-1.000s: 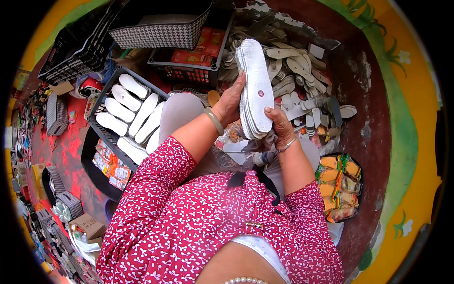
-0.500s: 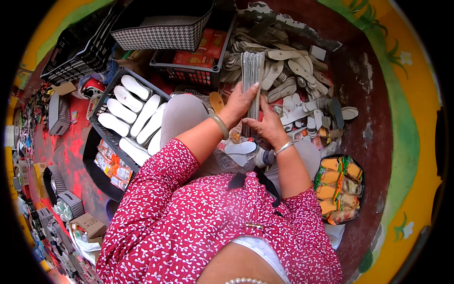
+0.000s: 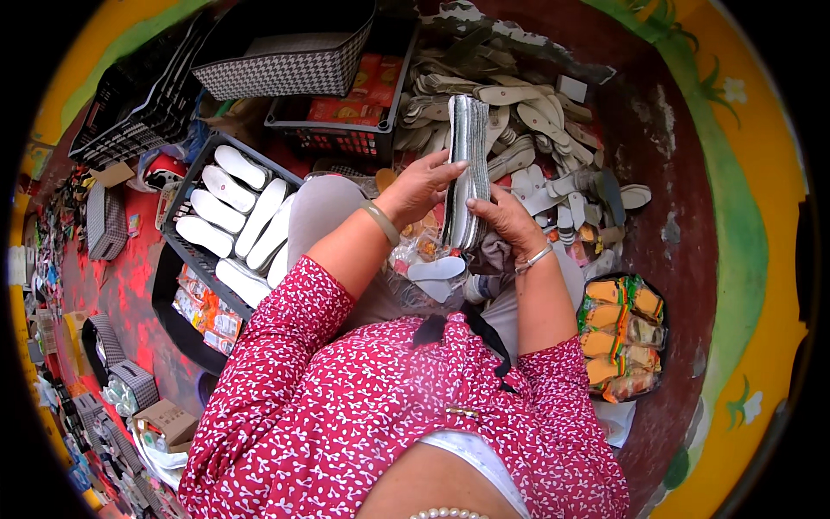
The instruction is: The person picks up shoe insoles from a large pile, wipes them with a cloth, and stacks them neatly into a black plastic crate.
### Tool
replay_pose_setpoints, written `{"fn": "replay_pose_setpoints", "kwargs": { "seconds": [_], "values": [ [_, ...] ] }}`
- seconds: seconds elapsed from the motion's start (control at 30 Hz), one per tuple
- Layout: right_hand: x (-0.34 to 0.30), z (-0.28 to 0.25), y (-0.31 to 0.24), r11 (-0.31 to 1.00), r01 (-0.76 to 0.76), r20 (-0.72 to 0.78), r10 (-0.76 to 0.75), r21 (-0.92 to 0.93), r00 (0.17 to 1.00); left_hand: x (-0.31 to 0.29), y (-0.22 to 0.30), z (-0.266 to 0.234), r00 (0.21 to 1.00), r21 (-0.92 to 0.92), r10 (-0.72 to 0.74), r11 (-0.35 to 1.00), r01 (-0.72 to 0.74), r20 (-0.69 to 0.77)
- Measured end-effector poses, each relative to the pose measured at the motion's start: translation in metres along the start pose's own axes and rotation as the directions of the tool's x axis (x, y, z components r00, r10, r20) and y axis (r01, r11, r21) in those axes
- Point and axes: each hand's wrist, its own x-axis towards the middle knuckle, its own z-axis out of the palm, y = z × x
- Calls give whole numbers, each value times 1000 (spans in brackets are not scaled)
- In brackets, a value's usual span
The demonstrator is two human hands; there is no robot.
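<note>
A thick stack of grey and white insoles (image 3: 468,177) stands upright on edge between my hands, its layered sides showing. My left hand (image 3: 425,186) presses on its left side with the fingers closed against it. On the lower right side my right hand (image 3: 508,221) grips it, thumb across the front and the other fingers partly hidden behind. Beyond the stack lies a big heap of loose insoles (image 3: 545,121). Below it, a pale insole (image 3: 437,268) rests on clear plastic near my lap.
To the left, a dark crate (image 3: 186,186) holds white insoles in rows. Behind it stand a black crate with red boxes (image 3: 346,111) and a houndstooth basket (image 3: 285,73). On the right sits a container of packaged orange-yellow insoles (image 3: 605,318). A painted wall (image 3: 735,216) curves around the right.
The stack has turned so more of its layered edges face me. My right hand has shifted right and up along it, and my left hand has moved slightly left.
</note>
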Motion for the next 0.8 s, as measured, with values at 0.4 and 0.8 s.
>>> {"fn": "replay_pose_setpoints", "kwargs": {
  "seconds": [0.4, 0.8],
  "values": [
    [3, -3, 9, 990, 20, -26, -24, -139, 999, 3, -4, -3, 1000, -41, 12, 999, -13, -14],
    [8, -3, 19, 955, 73, -52, -92, -289, 994, 4, -7, -4, 997, -13, 13, 1000, -14, -72]
  ]
}}
